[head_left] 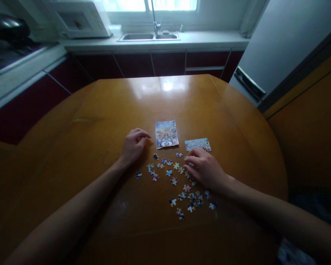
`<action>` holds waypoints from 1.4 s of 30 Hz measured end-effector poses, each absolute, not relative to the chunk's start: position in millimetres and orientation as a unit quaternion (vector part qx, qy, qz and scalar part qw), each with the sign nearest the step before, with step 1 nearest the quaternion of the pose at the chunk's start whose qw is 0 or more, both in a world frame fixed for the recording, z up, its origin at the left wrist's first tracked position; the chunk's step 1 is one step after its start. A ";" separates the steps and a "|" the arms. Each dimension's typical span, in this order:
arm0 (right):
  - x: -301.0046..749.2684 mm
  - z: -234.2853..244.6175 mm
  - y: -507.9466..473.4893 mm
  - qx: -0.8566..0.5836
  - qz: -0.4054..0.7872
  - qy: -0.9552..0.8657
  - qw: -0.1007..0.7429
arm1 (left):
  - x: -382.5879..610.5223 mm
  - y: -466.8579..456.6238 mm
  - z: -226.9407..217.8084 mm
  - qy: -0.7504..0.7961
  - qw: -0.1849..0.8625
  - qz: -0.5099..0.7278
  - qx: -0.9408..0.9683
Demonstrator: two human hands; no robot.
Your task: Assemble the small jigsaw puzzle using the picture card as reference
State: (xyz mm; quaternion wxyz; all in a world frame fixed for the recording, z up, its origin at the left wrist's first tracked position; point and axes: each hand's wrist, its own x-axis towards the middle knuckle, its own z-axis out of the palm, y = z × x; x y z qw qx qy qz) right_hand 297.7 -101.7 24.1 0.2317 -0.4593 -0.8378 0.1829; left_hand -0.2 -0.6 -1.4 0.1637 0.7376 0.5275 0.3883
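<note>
My left hand (134, 144) rests on the table to the left of a printed picture sheet (167, 134), fingers loosely bent and nothing visible in them. My right hand (202, 167) is over small jigsaw pieces, with its thumb and fingers apart. It hides some pieces under it; whether a fingertip touches one I cannot tell. Just beyond that hand lies a joined strip of jigsaw puzzle (198, 144), blue with pale lettering like the sheet's. Several loose jigsaw pieces (174, 180) are scattered between my hands and nearer to me, including one jigsaw piece (138, 175) off to the left.
All this lies on a wooden table (121, 103) with rounded ends. Past its far edge are a counter with a sink (139, 36) and a microwave (78, 20). A fridge (289, 44) stands at the right, and a stove (13, 55) is at the left.
</note>
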 end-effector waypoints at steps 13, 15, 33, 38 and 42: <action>253.3 22.5 -99.5 -0.477 0.129 -0.855 0.156 | 2.6 -2.6 0.9 0.535 0.171 0.394 0.727; 254.0 22.2 -99.0 -0.462 0.135 -0.860 0.168 | 2.8 -3.1 1.5 0.532 0.169 0.397 0.728; 350.1 38.6 -67.9 -0.515 0.336 -0.726 0.309 | 1.5 -1.4 0.9 0.531 0.174 0.391 0.732; 341.5 33.9 -75.2 -0.473 0.322 -0.791 0.216 | 0.6 -1.4 0.4 0.531 0.170 0.390 0.733; 335.0 27.1 -75.2 -0.467 0.265 -0.820 0.200 | -0.1 -1.1 0.0 0.532 0.171 0.388 0.733</action>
